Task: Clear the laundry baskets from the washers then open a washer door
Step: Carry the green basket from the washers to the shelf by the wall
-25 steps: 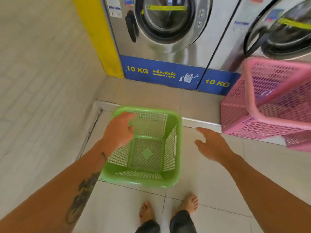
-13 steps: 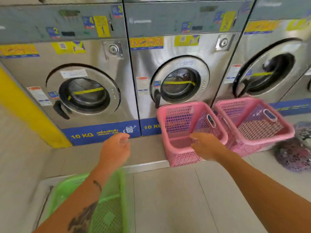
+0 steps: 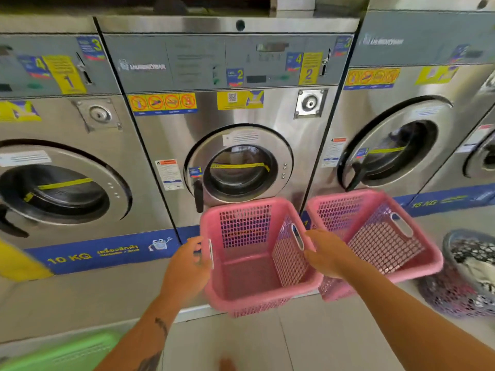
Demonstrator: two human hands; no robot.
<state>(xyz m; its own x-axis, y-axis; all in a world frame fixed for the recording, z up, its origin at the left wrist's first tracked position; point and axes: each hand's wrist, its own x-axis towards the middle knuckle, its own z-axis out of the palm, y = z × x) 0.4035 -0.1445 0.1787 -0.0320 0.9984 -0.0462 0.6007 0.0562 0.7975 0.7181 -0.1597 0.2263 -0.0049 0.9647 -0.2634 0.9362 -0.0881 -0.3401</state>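
A pink laundry basket (image 3: 251, 271) leans tilted against the middle washer, just under its closed round door (image 3: 238, 167) with a black handle (image 3: 198, 195). My left hand (image 3: 187, 266) is at the basket's left rim, thumb and fingers curved and apart. On the right rim, beside the handle slot, my right hand (image 3: 325, 254) has the same curved shape. A second pink basket (image 3: 375, 236) leans next to it, in front of the right washer (image 3: 393, 153). The green basket (image 3: 61, 352) lies on the floor at the bottom left.
A left washer (image 3: 61, 191) has its door closed. At the far right a grey mesh basket (image 3: 468, 271) full of clothes stands on the floor. A raised step (image 3: 192, 313) runs along the washers' base. Tiled floor lies in front of me.
My left hand has left the green basket on the floor. The view rose to the washers, and both hands moved forward to the two sides of the middle pink basket.
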